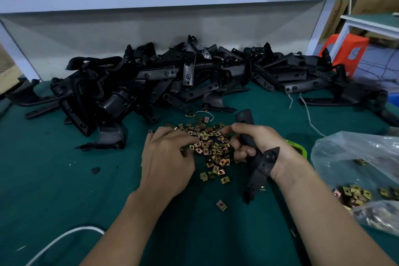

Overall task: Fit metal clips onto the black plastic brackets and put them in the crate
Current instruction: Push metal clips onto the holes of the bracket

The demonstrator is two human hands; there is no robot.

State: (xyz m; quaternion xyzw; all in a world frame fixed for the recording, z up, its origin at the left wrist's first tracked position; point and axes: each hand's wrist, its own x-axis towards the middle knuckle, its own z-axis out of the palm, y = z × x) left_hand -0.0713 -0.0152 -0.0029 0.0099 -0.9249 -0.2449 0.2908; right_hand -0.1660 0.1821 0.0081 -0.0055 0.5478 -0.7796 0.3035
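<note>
At the near-left edge of the scatter of metal clips [212, 147], we find the fingertips [192, 141] of the left hand [166, 157] bent down onto the pieces, thumb tucked beneath. We cannot tell whether a clip is already pinched between them. The clips touch those fingers and spread to their right and beyond. The right hand [259, 147] sits at the opposite edge of the scatter, fingers clenched round the middle of a black plastic bracket [258, 170]. Its long axis runs near to far, one end standing beyond the knuckles and the other pointing back toward the person. In our judgement the coming move turns on this: a clip must cross rightward to the held bracket, and the left hand is the nearer to the clips. Behind lies a heap of loose brackets [172, 80] on the green table mat [64, 179]. A clear plastic bag [356, 157] with more clips lies to the right. No crate is in view.
</note>
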